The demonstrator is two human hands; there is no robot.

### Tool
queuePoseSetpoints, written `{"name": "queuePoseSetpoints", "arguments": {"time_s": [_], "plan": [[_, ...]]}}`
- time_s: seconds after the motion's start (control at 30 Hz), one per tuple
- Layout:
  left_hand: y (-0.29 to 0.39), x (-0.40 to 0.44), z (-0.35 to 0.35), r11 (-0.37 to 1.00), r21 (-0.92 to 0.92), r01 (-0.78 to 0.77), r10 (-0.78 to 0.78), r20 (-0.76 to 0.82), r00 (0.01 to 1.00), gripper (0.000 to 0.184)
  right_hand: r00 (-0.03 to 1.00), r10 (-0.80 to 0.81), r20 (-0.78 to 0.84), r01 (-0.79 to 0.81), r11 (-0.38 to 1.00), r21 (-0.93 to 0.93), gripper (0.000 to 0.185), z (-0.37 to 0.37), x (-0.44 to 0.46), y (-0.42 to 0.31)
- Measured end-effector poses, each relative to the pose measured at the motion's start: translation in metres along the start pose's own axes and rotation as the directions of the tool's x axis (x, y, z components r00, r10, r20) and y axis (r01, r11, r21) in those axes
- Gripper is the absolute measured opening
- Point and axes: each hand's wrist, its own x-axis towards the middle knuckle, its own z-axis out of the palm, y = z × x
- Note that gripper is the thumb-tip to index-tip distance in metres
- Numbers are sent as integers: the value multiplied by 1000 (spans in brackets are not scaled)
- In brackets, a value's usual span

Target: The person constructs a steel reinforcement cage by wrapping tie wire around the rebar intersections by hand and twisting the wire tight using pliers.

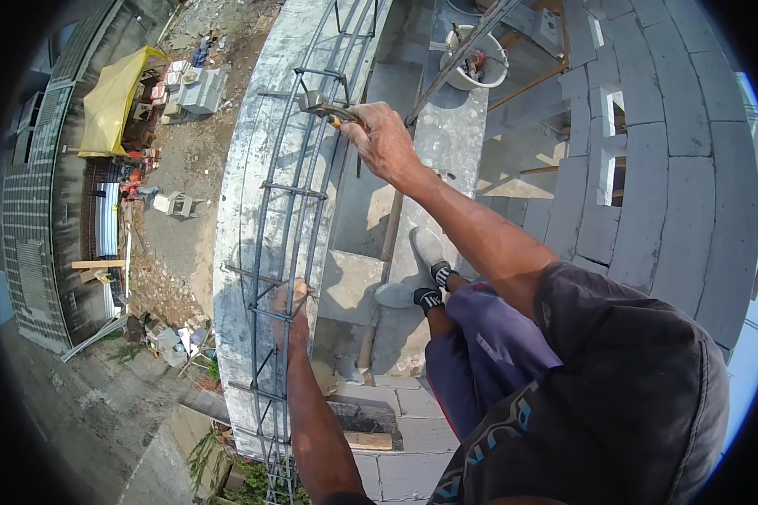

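Note:
My right hand [382, 141] is closed around a pair of pincers [335, 110] with yellow on the handle. Their grey metal head is over the upper part of a long rebar cage [291, 192], close to one of its stirrups [322, 74]. Lower down, my left hand [290, 305] is closed at the cage's bars, with part of its fingers hidden. The cage lies lengthwise along a pale concrete beam [242, 177], and its bars cast shadows on it.
A white bucket [490, 74] stands on a plank walkway [455, 139] beside a slanted pole [463, 55]. Grey block wall [648, 181] rises on the right. Beyond the beam's outer edge, the ground [173, 151] drops far below, with a yellow tarp [120, 97].

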Motion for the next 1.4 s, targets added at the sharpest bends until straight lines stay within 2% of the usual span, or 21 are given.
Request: {"name": "queuePoseSetpoints", "arguments": {"time_s": [0.13,0.23,0.27,0.4,0.47,0.53,0.63,0.67,0.73,0.77,0.8,0.87,0.97,1.03,1.1,1.17,1.27,1.4], "plan": [[-10,3,3,967,-162,196,-186,72,980,29,982,-144,-120,166,966,197,21,0,3,-9],[-11,1,2,983,-116,145,-141,48,989,31,968,-186,-170,235,908,346,20,-6,2,-27],[-11,1,2,986,-97,137,-133,40,990,32,949,-240,-206,297,899,322,19,-13,4,-32],[-16,0,7,968,-220,121,-117,31,993,28,901,-326,-285,433,651,624,23,-46,23,-59],[-7,-2,5,952,-269,143,-141,28,990,25,905,-323,-276,408,484,774,27,-72,23,-79],[1,-1,-1,974,-194,116,-110,44,993,21,881,-444,-166,352,378,856,33,-95,24,-75],[6,-2,0,983,-171,63,-65,-2,998,20,958,-285,27,45,242,969,34,-103,-16,-69],[9,-2,-1,976,-196,95,-95,6,995,20,970,-215,113,-73,184,980,35,-107,-39,-67],[19,-3,-4,957,-250,150,-148,28,989,19,923,48,382,-373,362,854,39,-110,-88,-63],[23,-2,-4,955,-250,162,-160,27,987,19,905,43,423,-407,375,833,40,-96,-116,-47],[25,-2,-5,953,-249,173,-171,28,985,19,719,145,680,-657,461,596,33,-109,-128,-48],[24,-3,-5,959,-241,152,-152,19,988,19,542,235,807,-754,561,342,30,-91,-171,-21],[10,-3,-1,957,-215,196,-194,27,981,20,364,207,908,-901,325,287,38,-57,-234,7],[10,-4,0,948,-242,208,-206,33,978,21,183,218,959,-881,469,61,48,-58,-227,-5],[9,-4,0,940,-270,211,-207,45,977,22,279,192,941,-717,693,71,56,-44,-240,-7],[9,-3,-1,931,-299,210,-200,64,978,23,586,11,810,-339,911,233,62,-11,-280,6],[-13,-1,8,940,-321,117,-120,12,993,25,454,141,880,-331,943,20,67,-10,-259,-33],[-12,-1,5,928,-334,164,-156,53,986,25,582,150,799,-287,957,30,67,16,-286,-44]]}}
